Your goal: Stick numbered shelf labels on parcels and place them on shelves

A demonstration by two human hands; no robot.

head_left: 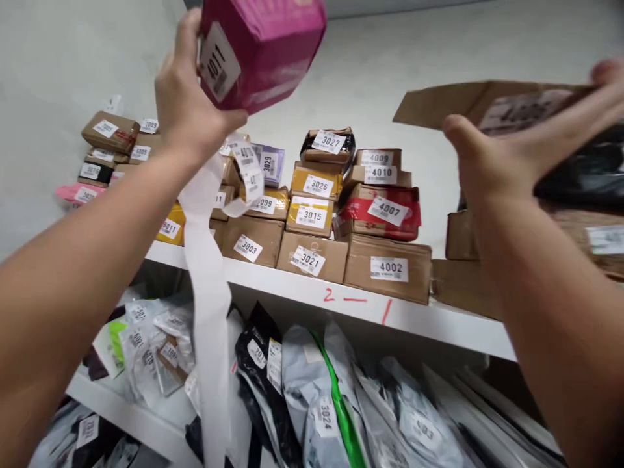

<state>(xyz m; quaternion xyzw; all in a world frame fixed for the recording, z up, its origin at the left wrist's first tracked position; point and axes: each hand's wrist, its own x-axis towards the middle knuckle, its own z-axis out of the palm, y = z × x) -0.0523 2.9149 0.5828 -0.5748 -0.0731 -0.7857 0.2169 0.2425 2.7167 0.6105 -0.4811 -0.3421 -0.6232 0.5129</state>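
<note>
My left hand (190, 110) is raised and closed round a magenta box (277, 49), which bears a white label reading 4011. From beneath the same hand hangs a long strip of white labels (207, 292), with printed ones curling out at its upper end. My right hand (517, 153), blurred by motion, grips a flat brown cardboard parcel (443, 104) above the upper shelf. Its thumb shows at the near edge, and the white label is too smeared to read surely. Close by on the right is a black-wrapped parcel (585, 172).
Numbered cardboard boxes stand stacked along the white upper shelf (292, 291), including box 4002 (390, 266) and a red-taped parcel 4007 (380, 211). On the lower shelf (136, 419) are plastic mailing bags, among them a grey one (302, 370). A pale wall rises behind.
</note>
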